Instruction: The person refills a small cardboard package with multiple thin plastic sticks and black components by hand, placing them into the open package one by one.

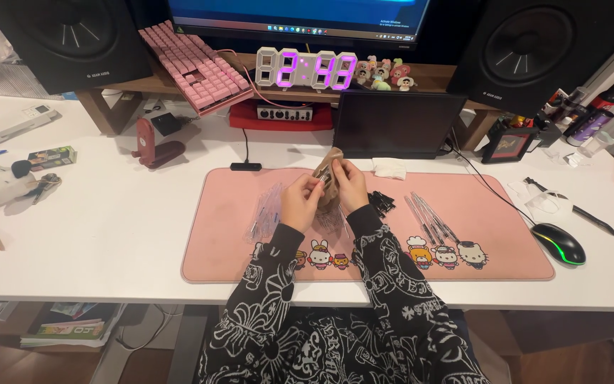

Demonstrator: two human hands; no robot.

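Both my hands are raised together above the middle of a pink desk mat (214,245). My left hand (300,201) and my right hand (351,186) pinch a small tan bundle (327,171) between them, with thin clear pen parts showing in it. Clear pen barrels (266,212) lie on the mat left of my left hand. Small black pen pieces (381,202) lie just right of my right hand, and a row of thin pen refills (429,219) lies farther right. What exactly the bundle is, I cannot tell.
A dark tablet (396,124) stands behind the mat, with a white tissue (389,168) at its foot. A lit mouse (558,243) lies right of the mat. A pink keyboard (197,67), digital clock (307,70) and two black speakers (65,39) sit at the back. A plush toy (1,183) lies at the left.
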